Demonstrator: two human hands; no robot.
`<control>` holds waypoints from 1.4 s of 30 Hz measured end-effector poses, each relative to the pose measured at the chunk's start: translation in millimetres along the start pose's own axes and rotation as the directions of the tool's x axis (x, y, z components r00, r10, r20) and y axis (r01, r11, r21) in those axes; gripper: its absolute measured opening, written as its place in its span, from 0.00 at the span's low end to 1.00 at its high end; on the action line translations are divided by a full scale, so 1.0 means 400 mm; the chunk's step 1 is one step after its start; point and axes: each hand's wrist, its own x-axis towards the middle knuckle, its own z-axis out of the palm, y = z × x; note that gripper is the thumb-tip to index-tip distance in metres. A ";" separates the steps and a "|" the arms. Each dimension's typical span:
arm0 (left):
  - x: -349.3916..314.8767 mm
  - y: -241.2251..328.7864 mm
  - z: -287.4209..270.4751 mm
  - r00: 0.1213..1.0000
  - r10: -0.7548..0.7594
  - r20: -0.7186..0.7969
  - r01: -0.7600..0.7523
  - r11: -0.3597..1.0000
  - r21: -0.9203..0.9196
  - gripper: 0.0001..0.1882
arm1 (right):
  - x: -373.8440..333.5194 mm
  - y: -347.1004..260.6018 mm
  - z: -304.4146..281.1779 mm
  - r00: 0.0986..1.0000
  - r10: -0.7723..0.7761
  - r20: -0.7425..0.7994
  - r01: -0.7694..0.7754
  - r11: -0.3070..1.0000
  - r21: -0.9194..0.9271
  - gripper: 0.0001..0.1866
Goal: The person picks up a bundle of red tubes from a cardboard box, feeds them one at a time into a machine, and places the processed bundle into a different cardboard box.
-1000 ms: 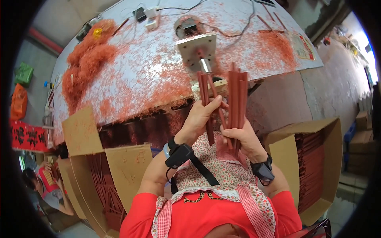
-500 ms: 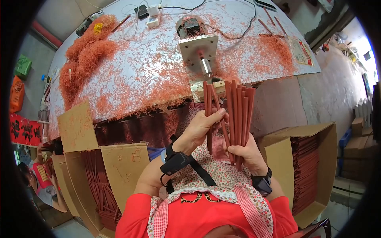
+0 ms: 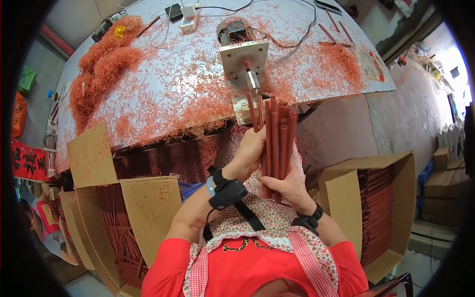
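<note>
My right hand [image 3: 288, 185] is closed round the lower part of an upright bundle of reddish-brown round sticks [image 3: 283, 141]. At the bundle's left side, my left hand [image 3: 250, 148] is closed on thinner-looking sticks [image 3: 253, 113], two of which stick up above its fingers. Its fingertips are hidden behind the bundle. Just beyond the stick tops, a shiny metal spindle [image 3: 253, 81] points toward me from a motor [image 3: 234, 31] with a square metal plate [image 3: 244, 58]. A small pale block [image 3: 242, 110] sits below the spindle at the table edge, partly covered by the sticks.
Orange-red curly shavings [image 3: 111, 64] heap on the left of the white table [image 3: 170, 74] and scatter across it. Open cardboard boxes of sticks stand at left [image 3: 151, 203] and right [image 3: 341, 208]. A black cable [image 3: 314, 22] crosses the table. Another person [image 3: 52, 222] is at far left.
Both hands and the sticks have shifted left. The fanned bundle is now gathered tighter, and my left hand has come up against its side.
</note>
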 end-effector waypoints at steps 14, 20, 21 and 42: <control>0.050 0.040 -0.049 0.989 -0.037 0.140 0.029 0.998 0.056 0.14 | 0.031 -0.045 -0.041 0.999 0.050 0.015 -0.051 0.990 0.131 0.23; 0.013 -0.008 -0.042 0.943 -0.102 0.318 0.200 0.935 -0.293 0.15 | 0.029 0.067 -0.011 0.904 -0.414 -0.104 0.406 0.910 -0.087 0.26; 0.006 -0.018 -0.037 0.940 -0.061 0.334 0.178 0.926 -0.333 0.15 | 0.014 0.055 -0.015 0.945 -0.314 -0.096 0.312 0.949 -0.031 0.27; -0.026 0.060 -0.037 0.960 0.203 0.193 -0.258 0.910 0.325 0.16 | -0.019 0.089 -0.165 0.990 -0.143 0.017 0.142 0.950 -0.278 0.29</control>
